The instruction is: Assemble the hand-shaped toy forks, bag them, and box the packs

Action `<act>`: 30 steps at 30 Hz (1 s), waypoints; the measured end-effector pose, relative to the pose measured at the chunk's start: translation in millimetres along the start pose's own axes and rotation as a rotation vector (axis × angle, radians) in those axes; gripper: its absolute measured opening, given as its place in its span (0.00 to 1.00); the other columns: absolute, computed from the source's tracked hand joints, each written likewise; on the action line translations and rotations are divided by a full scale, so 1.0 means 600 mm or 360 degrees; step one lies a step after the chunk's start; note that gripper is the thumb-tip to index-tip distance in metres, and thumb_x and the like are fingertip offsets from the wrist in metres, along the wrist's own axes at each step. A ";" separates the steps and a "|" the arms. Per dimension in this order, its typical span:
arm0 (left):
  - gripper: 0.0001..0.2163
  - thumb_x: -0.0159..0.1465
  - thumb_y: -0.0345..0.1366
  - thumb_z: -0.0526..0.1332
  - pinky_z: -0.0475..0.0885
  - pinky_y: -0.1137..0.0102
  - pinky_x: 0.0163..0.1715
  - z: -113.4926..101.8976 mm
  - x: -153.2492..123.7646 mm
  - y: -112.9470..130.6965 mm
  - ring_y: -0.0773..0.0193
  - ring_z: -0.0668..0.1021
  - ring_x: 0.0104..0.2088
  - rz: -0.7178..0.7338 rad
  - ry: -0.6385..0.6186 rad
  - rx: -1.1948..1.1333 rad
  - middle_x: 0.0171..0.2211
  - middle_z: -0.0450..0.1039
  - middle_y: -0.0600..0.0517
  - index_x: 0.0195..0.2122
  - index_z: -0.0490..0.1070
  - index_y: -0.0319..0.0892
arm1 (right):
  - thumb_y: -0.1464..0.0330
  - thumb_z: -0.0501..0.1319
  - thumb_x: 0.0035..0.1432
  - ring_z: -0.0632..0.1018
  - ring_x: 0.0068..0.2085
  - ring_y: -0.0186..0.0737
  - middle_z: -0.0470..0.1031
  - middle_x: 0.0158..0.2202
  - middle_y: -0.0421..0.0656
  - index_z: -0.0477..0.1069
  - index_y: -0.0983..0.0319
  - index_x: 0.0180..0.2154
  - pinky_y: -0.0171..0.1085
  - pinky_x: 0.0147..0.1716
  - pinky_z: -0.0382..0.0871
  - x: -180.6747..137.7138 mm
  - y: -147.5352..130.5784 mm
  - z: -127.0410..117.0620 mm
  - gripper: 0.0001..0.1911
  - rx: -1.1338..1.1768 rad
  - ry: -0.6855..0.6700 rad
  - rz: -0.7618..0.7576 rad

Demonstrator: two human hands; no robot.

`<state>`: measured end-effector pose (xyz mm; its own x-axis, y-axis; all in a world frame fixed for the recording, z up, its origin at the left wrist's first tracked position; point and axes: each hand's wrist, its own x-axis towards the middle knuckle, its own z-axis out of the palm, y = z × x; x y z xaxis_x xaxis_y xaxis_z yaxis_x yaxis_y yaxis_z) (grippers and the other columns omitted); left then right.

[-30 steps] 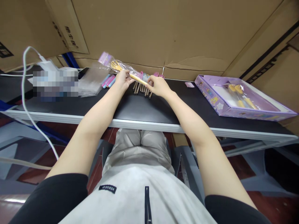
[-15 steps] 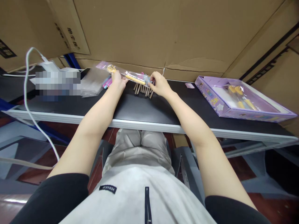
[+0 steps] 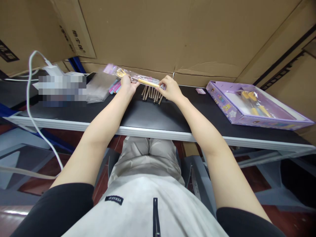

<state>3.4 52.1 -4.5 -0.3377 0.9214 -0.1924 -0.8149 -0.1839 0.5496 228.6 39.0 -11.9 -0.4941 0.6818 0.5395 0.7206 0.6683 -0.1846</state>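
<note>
A clear plastic bag [image 3: 135, 75] with a yellow back scratcher [image 3: 148, 82] inside is held above the black table. Its claw-like head points left and its yellow handle right; a purple band marks the bag's left end. My left hand [image 3: 128, 84] grips the bag from below, near the head. At the right end my right hand [image 3: 171, 89] pinches the bag by the handle's end. Directly below lie several metal rods [image 3: 153, 95], partly hidden by the bag and right hand. Pink and blue sticks [image 3: 115, 87] rest just left of my left hand.
A purple open box [image 3: 237, 117] holding bagged yellow back scratchers [image 3: 256, 103] stands at the right. Nearby lies a small pink card [image 3: 200, 91]. Clear plastic bags [image 3: 95, 89] are stacked at left, beside a white cable [image 3: 29, 89]. Cardboard [image 3: 148, 36] walls the back.
The bag with the back scratcher has shifted slightly right, and its right end is a little higher. My left hand has moved slightly right with it; my right hand still pinches the right end.
</note>
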 end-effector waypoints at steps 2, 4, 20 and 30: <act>0.13 0.76 0.31 0.53 0.83 0.69 0.47 0.001 -0.005 -0.001 0.60 0.84 0.39 -0.0024 -0.0012 0.0043 0.39 0.76 0.48 0.58 0.68 0.48 | 0.59 0.65 0.71 0.78 0.50 0.54 0.77 0.47 0.51 0.75 0.60 0.46 0.54 0.56 0.73 -0.001 0.002 0.000 0.11 0.0026 -0.0022 0.0054; 0.14 0.77 0.32 0.52 0.82 0.67 0.49 0.001 -0.014 0.001 0.59 0.84 0.43 -0.0038 -0.0019 0.0090 0.43 0.78 0.46 0.61 0.68 0.48 | 0.60 0.65 0.71 0.79 0.47 0.52 0.79 0.43 0.49 0.75 0.60 0.46 0.52 0.55 0.74 -0.002 0.002 -0.001 0.10 0.0096 -0.0042 0.0077; 0.26 0.76 0.59 0.56 0.82 0.57 0.57 -0.026 -0.008 0.018 0.47 0.84 0.60 -0.0044 -0.0039 0.0543 0.60 0.81 0.43 0.72 0.67 0.59 | 0.63 0.70 0.65 0.78 0.40 0.46 0.77 0.35 0.45 0.73 0.59 0.39 0.47 0.47 0.77 -0.008 0.024 -0.002 0.09 0.0489 -0.0080 0.0368; 0.24 0.76 0.59 0.56 0.82 0.52 0.57 -0.035 0.005 0.016 0.46 0.86 0.55 -0.0135 -0.0057 0.0508 0.50 0.84 0.42 0.67 0.70 0.55 | 0.61 0.71 0.62 0.77 0.34 0.43 0.75 0.31 0.40 0.74 0.59 0.47 0.45 0.42 0.76 -0.010 0.032 -0.004 0.15 0.0637 -0.0183 0.0291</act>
<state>-15.6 46.0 -16.7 -0.2535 0.9413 -0.2230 -0.6491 0.0054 0.7607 246.4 46.9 -16.8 -0.4433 0.8127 0.3782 0.5672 0.5811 -0.5837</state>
